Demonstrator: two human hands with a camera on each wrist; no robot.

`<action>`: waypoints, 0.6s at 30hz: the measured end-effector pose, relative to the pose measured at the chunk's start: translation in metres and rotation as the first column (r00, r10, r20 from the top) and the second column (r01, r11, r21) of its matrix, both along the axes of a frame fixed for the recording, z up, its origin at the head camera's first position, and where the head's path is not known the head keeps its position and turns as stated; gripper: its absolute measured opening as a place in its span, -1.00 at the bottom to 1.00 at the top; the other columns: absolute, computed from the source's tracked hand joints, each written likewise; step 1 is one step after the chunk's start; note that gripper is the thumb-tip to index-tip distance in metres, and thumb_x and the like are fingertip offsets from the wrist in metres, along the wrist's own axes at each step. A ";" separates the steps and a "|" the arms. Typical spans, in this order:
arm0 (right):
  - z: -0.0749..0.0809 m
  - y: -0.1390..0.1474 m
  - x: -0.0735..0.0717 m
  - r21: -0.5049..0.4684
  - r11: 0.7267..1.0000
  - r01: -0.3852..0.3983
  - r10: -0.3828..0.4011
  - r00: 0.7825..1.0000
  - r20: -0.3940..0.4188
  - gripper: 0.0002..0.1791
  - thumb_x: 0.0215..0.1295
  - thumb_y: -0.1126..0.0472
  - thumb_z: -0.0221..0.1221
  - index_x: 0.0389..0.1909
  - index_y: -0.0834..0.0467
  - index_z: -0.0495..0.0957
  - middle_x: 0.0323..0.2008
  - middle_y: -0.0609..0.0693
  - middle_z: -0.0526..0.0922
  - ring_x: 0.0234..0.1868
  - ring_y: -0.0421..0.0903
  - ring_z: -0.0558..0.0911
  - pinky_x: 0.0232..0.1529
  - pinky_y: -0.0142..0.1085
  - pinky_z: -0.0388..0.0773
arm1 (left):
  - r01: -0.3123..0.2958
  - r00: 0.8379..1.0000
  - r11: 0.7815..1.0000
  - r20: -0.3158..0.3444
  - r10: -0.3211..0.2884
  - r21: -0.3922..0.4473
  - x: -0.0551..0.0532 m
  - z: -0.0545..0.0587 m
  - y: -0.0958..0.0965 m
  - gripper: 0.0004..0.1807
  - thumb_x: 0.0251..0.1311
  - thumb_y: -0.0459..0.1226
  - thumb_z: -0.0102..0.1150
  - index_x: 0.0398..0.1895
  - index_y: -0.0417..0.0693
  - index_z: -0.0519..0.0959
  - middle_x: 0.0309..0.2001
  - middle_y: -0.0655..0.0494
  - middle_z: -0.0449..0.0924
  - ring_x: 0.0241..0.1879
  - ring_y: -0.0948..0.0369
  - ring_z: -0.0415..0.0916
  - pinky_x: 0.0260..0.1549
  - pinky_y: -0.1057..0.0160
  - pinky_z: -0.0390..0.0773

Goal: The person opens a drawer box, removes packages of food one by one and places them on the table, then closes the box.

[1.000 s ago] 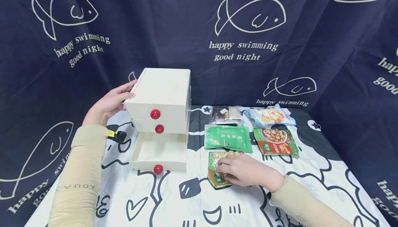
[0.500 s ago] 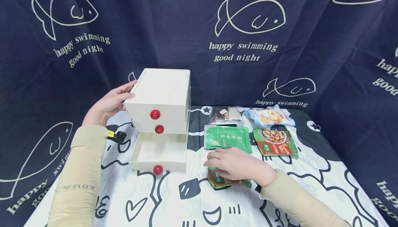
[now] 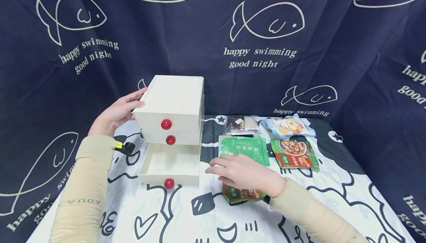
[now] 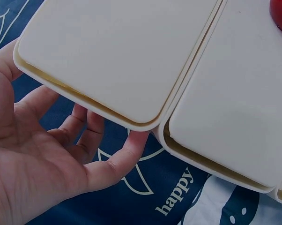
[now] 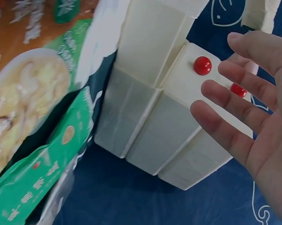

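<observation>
A white three-drawer cabinet [image 3: 174, 95] with red knobs stands left of centre, its bottom drawer [image 3: 171, 159] pulled out with nothing in it. My left hand [image 3: 116, 113] rests against the cabinet's upper left side, fingertips at its edge; the left wrist view shows these fingers loosely spread beside the white casing. My right hand [image 3: 247, 172] hovers over a brown-and-green food packet [image 3: 241, 195], partly covering it, with fingers extended toward the drawer. Nothing is between the right fingers [image 5: 218, 122] in the right wrist view. A green pouch [image 3: 246, 147] lies just behind that hand.
Farther right lies a red-and-green food packet [image 3: 296, 154]. At the back are a light blue snack bag [image 3: 287, 127] and a clear packet with dark contents [image 3: 241, 124]. A patterned white cloth [image 3: 186, 220] covers the table; a navy curtain [image 3: 199, 24] hangs behind.
My right hand has lifted off the brown-and-green packet and moved left toward the open drawer; the packet stays on the table. My left hand stays on the cabinet.
</observation>
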State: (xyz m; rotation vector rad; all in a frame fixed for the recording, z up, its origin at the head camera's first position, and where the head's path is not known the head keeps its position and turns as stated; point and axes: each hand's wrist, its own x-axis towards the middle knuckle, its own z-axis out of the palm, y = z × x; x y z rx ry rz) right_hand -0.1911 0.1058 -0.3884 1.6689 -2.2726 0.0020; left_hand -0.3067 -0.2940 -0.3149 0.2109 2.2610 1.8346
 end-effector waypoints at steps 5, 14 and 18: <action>0.004 -0.009 0.000 -0.037 0.999 -0.017 0.016 1.000 -0.026 -0.53 0.16 0.10 0.28 0.13 -0.06 0.46 -0.01 -0.14 0.52 -0.09 -0.20 0.54 -0.30 -0.37 0.54 | 0.002 1.000 1.000 0.001 -0.002 0.001 -0.001 -0.001 -0.001 -0.29 0.34 -0.26 0.01 0.49 0.20 -0.02 0.49 0.05 -0.06 0.04 0.32 0.33 -0.23 0.23 0.45; 0.010 -0.024 0.002 -0.094 0.995 -0.026 0.022 0.999 -0.048 -0.54 0.20 0.09 0.26 0.15 -0.04 0.48 0.03 -0.13 0.53 -0.04 -0.18 0.52 -0.24 -0.38 0.53 | 0.005 1.000 1.000 -0.005 -0.005 0.007 -0.001 -0.001 0.000 -0.30 0.35 -0.27 -0.01 0.49 0.17 -0.01 0.48 0.03 -0.04 -0.04 0.34 0.40 -0.33 0.26 0.45; 0.011 -0.032 0.001 -0.131 0.990 -0.050 0.041 0.997 -0.072 -0.55 0.19 0.10 0.26 0.13 -0.04 0.49 0.02 -0.13 0.55 -0.06 -0.18 0.52 -0.24 -0.39 0.52 | 0.005 1.000 1.000 -0.005 -0.005 0.005 -0.001 -0.001 0.000 -0.29 0.35 -0.27 0.00 0.49 0.18 -0.02 0.49 0.04 -0.06 0.01 0.35 0.37 -0.27 0.27 0.48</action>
